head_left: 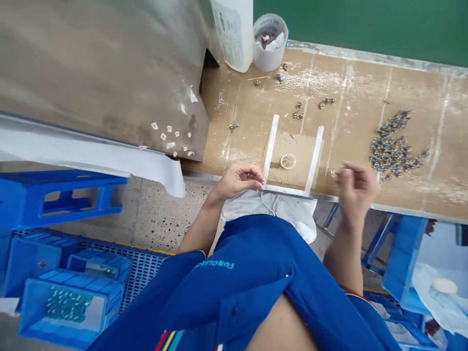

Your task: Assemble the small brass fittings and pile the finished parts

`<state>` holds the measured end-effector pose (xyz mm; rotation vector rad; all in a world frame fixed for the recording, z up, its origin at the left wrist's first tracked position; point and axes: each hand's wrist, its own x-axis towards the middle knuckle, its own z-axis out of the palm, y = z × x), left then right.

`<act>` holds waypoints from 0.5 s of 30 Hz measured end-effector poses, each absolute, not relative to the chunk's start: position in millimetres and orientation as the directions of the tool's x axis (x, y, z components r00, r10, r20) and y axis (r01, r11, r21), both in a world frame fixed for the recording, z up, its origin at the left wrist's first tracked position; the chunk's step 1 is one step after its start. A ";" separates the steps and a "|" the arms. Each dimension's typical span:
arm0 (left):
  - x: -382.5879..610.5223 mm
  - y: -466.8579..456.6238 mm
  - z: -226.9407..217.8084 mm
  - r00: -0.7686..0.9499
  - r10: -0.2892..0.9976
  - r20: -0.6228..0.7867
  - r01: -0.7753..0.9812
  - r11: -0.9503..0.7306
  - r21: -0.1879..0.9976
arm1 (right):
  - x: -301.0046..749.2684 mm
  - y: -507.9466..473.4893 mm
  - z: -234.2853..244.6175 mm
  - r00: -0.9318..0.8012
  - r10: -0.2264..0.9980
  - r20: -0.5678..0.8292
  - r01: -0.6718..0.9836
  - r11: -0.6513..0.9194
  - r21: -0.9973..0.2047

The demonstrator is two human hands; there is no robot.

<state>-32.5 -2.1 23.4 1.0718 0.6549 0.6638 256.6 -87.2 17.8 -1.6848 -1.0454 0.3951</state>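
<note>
The left hand (238, 181) sits nearest, at the bench edge, its fingers (252, 171) curled inward and the thumb pressed close to them; a tiny fitting may lie between them, but I cannot tell. The right hand (355, 192) is raised just off the edge, its fingers loosely bent and slightly apart, and whether they pinch anything is also unclear.

Below both hands, a blue shirt (234, 287) carries white lettering that reads roughly "FUNGLI", the end unclear, and a white cloth (268, 209) lies across the lap, perhaps to catch dropped parts.

Just past the left fingertips, a cardboard square (292, 153) sits between two white tape strips (269, 148), apparently fixed so it won't slide. A clear ring (287, 161) rests on it.

Just beyond the right fingers lies a heap of small blue-and-brass fittings (393, 148), within easy reach of that hand. Loose brass fittings (298, 112) are scattered ahead of the fingertips.

Farther ahead stand a white tub (269, 43) holding tissue and a white bottle (234, 29), its label too blurred to read. White paper scraps (170, 139) are stuck to a gray panel (102, 63) left of the hands. Blue crates (69, 307) sit on the floor, well below the left hand.
</note>
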 end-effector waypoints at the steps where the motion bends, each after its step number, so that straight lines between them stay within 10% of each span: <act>1: -25.5 0.0 18.6 0.632 0.763 -0.137 -0.164 0.304 0.938 | 243.3 -83.4 16.8 0.479 0.861 0.172 0.413 -0.049 -0.909; 15: -1.6 7.8 1.1 0.659 0.752 -0.017 0.005 0.017 1.000 | 198.3 -35.4 21.7 0.083 0.959 0.272 0.602 0.169 -0.780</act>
